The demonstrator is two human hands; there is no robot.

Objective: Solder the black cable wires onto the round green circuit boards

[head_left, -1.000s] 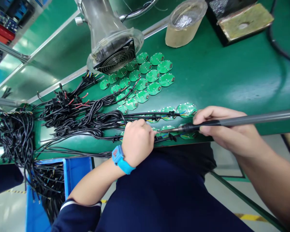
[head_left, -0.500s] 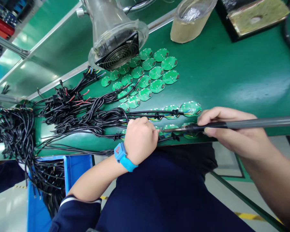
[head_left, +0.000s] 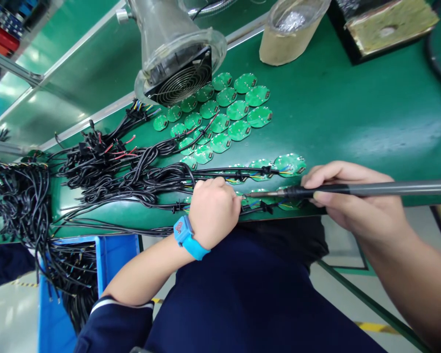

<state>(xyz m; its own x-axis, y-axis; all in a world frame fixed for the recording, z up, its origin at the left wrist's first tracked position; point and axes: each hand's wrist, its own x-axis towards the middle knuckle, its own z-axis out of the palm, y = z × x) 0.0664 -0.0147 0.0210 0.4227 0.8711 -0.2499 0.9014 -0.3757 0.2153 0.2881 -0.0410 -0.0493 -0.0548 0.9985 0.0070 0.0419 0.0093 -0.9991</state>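
Note:
My right hand (head_left: 356, 196) grips a soldering iron (head_left: 375, 188) like a pen, its metal tip pointing left at my left fingertips. Closed in a pinch, my left hand (head_left: 215, 213) sits at the bench's front edge; what its fingers hold is hidden behind the knuckles. The iron's tip lies over a front row of round green circuit boards, close to a board (head_left: 260, 194) with coloured wires. Black cables (head_left: 220, 172) with thin coloured leads run from the left onto these boards. Another wired board (head_left: 289, 164) lies just beyond my right fingers.
Several bare circuit boards (head_left: 238, 110) lie in rows under a fan hood (head_left: 180, 63). Cable bundles (head_left: 25, 201) cover the left bench and hang into a blue bin (head_left: 119, 260). A cardboard-coloured cup (head_left: 292, 34) and a sponge tray (head_left: 393, 29) stand at the back. Another person's sleeve (head_left: 7, 264) shows at left.
The soldering iron's tip has shifted slightly up and away from me, and my right hand has moved a little with it. My left hand stays almost in place.

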